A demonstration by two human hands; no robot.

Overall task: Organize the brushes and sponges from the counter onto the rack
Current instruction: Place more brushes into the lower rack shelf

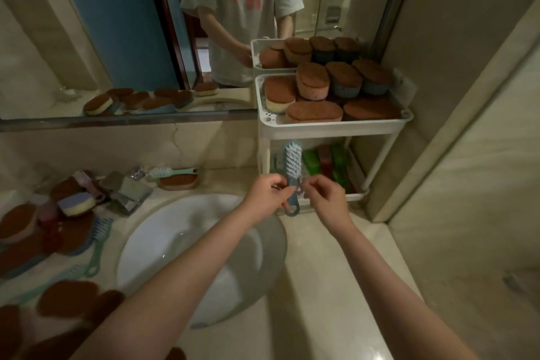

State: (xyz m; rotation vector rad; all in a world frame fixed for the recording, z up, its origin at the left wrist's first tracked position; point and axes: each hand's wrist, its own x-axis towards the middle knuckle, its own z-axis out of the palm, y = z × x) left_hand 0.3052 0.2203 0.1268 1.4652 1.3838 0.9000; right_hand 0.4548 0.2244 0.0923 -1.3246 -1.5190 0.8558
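Oval sponges [77,204] with rough brown scouring tops and soft pastel bases crowd the left end of a pale, glossy stone counter [321,286], among slim plastic brushes [96,232] with looped handle ends. Behind them a boxy chrome faucet [128,193] stands beside a green-handled brush [172,172] with white bristles, lying across another sponge. A smooth white round sink [163,236] fills the middle.

Above its far rim, the person's left hand [267,193] pinches the handle of a blue brush [293,163] between thumb and fingertips, holding it upright with its white-and-blue bristle head raised in front of the rack's lower tier. The right hand [325,197] hovers just beside the handle with its fingers curled; whether they grip anything cannot be told.

At right, a white plastic two-tier rack [336,125] stands in the corner, its perforated upper tray packed with brown-topped sponges [314,111], some flat, some stacked. Green and red blocks [324,159] stand on edge on the lower tier. The mirror [117,38] above reflects a pale T-shirt with a pink print too blurred to read.
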